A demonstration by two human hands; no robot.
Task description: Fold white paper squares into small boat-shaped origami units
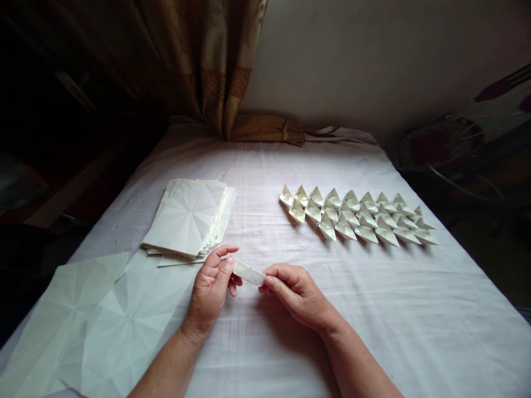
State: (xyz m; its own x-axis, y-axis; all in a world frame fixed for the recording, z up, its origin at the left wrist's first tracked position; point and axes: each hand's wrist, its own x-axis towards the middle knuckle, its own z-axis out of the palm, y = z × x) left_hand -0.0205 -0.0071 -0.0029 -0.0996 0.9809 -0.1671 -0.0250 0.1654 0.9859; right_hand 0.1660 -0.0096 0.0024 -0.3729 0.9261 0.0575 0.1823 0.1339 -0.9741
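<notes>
Both of my hands pinch a small folded strip of white paper point(248, 272) just above the white cloth point(265, 166). My left hand point(212, 287) grips its left end between thumb and fingers. At the strip's right end, the fingers of my right hand point(296, 293) are curled shut on it. A stack of creased white paper sheets point(188, 216) lies just beyond my left hand. To the right, several folded white paper boats point(357, 216) stand in rows on the cloth.
Two larger creased sheets point(95, 326) lie flat at the near left edge. A brown curtain point(215, 66) hangs at the back, its tasselled end on the cloth. Dark floor drops off on the left; patterned fabric point(468, 138) sits at the right.
</notes>
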